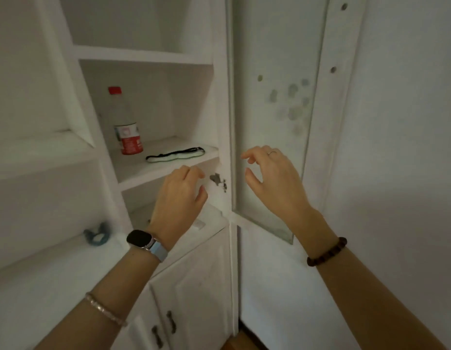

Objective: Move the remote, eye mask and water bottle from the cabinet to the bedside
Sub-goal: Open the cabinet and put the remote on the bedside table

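A clear water bottle [125, 125] with a red cap and red label stands upright on a shelf of the white cabinet [168, 173]. To its right on the same shelf lies a flat eye mask [175, 154] with a black strap. My left hand [180, 200] hovers just below that shelf's front edge, fingers loosely curled and holding nothing. In front of the open glass door [275, 97], my right hand [272, 178] is raised with relaxed fingers, empty. A small white object [199, 224] lies on the shelf below, partly hidden by my left hand. I cannot tell what it is.
The open door stands to the right of the shelves. A blue item [97, 235] lies on a lower ledge at left. Below are closed cabinet doors with dark handles [163, 327]. A white wall [408, 147] fills the right side.
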`<state>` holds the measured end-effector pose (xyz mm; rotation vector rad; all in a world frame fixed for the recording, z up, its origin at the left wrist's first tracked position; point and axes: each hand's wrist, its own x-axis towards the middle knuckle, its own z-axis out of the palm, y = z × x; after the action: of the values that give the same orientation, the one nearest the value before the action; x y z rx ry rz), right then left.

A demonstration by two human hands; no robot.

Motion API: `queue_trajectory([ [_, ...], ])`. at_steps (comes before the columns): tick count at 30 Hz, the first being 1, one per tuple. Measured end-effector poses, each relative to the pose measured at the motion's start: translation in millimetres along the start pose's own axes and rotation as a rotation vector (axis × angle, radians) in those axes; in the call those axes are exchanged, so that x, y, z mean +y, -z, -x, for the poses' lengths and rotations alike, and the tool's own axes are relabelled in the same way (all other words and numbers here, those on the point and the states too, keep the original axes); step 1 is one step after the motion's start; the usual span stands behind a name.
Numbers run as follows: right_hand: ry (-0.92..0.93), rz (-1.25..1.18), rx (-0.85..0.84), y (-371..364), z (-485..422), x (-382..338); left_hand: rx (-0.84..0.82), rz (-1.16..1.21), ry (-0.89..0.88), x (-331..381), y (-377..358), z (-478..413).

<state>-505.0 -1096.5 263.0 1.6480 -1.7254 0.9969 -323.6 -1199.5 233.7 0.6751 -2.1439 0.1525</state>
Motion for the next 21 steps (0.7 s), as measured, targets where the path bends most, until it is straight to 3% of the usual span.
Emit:
queue_trajectory([
  [10, 0.008, -0.113, -0.240, -99, 49, -39, -0.156, -0.180, 0.227, -77, 8, 107],
  [21, -0.030, -0.201, -0.502, -183, 65, -3, -0.261, -0.193, 0.400, -102, -60, 137],
])
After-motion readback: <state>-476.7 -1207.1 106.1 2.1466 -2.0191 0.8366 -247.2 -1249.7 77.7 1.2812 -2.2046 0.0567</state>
